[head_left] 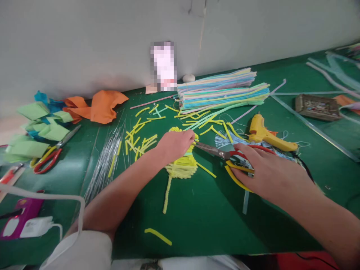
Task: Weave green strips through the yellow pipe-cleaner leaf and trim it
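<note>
My left hand [176,146] is closed over the upper part of a yellow pipe-cleaner shape [184,168], made of rows side by side with a stem pointing down. Its fingertips pinch near the right edge, where pale green pipe cleaners [208,119] run up and right from the hand. In my right hand [267,170] are red-and-yellow handled scissors [210,149], their blade tips reaching the left fingertips. What lies between the blades is hidden. Cut yellow pipe-cleaner pieces [144,144] lie around the shape.
Bundled pastel pipe cleaners [225,93] lie at the back, beside a propped phone [163,67]. To the right are a yellow glue gun [270,137] and a small box [317,107]. Thin wires [105,161], other scissors [56,150] and orange paper [107,107] lie left.
</note>
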